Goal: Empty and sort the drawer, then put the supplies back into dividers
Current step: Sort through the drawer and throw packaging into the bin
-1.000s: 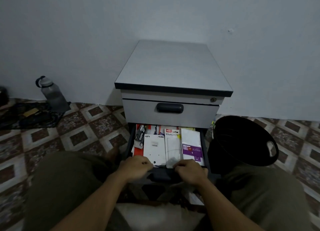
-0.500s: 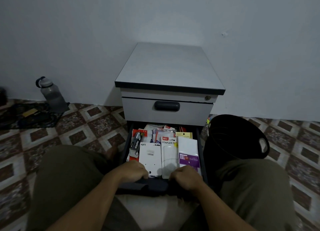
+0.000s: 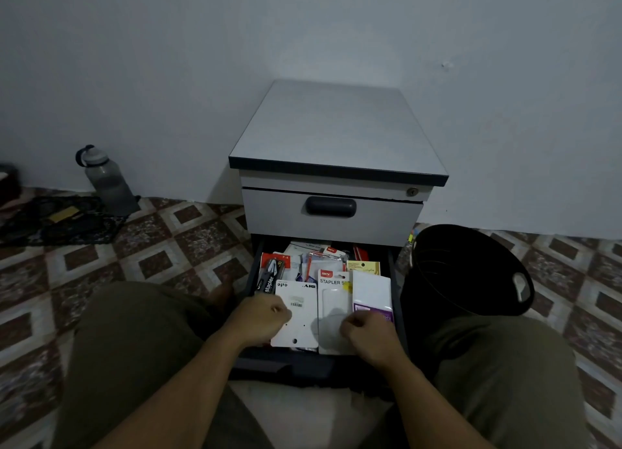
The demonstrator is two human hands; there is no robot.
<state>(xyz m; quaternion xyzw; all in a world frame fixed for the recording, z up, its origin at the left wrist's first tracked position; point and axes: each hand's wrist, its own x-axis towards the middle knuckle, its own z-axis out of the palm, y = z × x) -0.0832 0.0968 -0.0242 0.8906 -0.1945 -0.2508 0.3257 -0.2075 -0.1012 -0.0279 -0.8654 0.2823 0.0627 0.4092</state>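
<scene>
The dark lower drawer [image 3: 296,364] of the small grey two-drawer cabinet [image 3: 336,128] stands pulled out toward the seated person, between the knees. There its contents are within reach of both hands. Its long axis runs from the cabinet straight toward the person, with the front panel nearest the body.

It is full, so emptying looks barely begun, and no dividers show. Three flat packs lie side by side on top, their long axes along the drawer's depth:
- The white backing card with a barcode [image 3: 298,314] lies with its print upside down and its hanger hole toward the person.
- The clear stapler blister pack with a red label [image 3: 331,300] has its header toward the cabinet.
- The white and purple packet [image 3: 372,293] lies on the right.

A red carded black stapler [image 3: 271,273] lies tilted at the left wall.

The left hand [image 3: 261,319] sits at the white card's left edge. The right hand [image 3: 367,335] sits over the near ends of the blister pack and the packet. Both have their fingers curled under. The light is dim and only the knuckles face the camera, so I cannot tell whether either grip has closed on a pack or merely rests on it.

The round black plastic bin [image 3: 464,270] stands just beside the drawer on the right, probably there to take what comes out.
</scene>
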